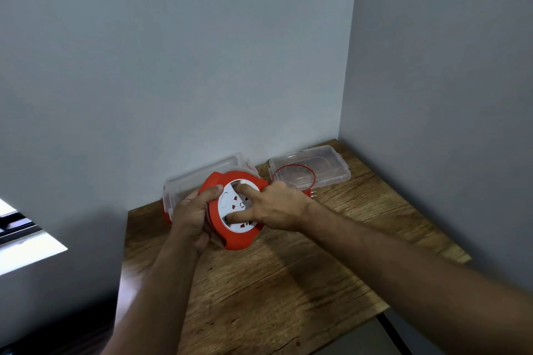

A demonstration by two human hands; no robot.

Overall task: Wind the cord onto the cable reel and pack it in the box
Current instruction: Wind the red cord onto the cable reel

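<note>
Gripping the red cable reel (230, 236) above the wooden table (288, 282), the left hand (193, 210) wraps its fingers around the rim. The right hand (277, 207) presses 2 spread fingers (245, 188) into the white face. Loose red cord (291, 167) loops over a clear lid (331, 164); the clear box (199, 176) sits behind.

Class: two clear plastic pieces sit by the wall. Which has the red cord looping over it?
The right-hand clear piece, nearer the corner: the red cord loops across it. The left clear piece sits behind the reel.
</note>
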